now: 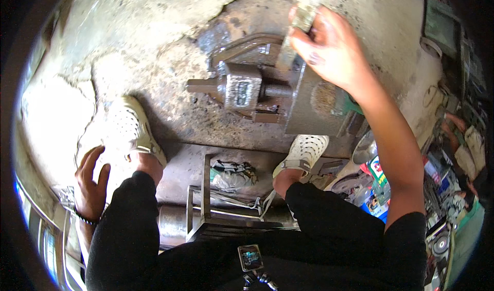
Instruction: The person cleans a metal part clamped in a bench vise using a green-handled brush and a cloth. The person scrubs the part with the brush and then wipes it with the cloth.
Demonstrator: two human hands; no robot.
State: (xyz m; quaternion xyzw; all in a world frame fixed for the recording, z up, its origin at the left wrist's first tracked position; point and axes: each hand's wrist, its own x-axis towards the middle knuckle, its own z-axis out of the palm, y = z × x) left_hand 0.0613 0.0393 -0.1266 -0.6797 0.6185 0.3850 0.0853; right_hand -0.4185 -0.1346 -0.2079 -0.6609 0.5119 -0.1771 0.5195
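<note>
My right hand [334,46] grips a flat, worn grey-green bar [286,54] between thumb and fingers, its lower end over the far side of a metal vise [243,87]. The bar's exact kind is not clear. Greasy and dark, the vise lies on the ground in front of me, its screw end pointing left. Beside it, below my right hand, is a grey metal plate [303,113] with a round brownish patch. My left hand [92,180] hangs by my left knee, fingers apart and holding nothing.
My feet, in pale clogs [307,152], stand either side of the vise. Between my legs are a metal-framed stool [206,188] and a crumpled bag [232,175]. Containers and tools clutter the right, where another person's arm [455,121] shows. Cracked concrete [154,13] lies far left.
</note>
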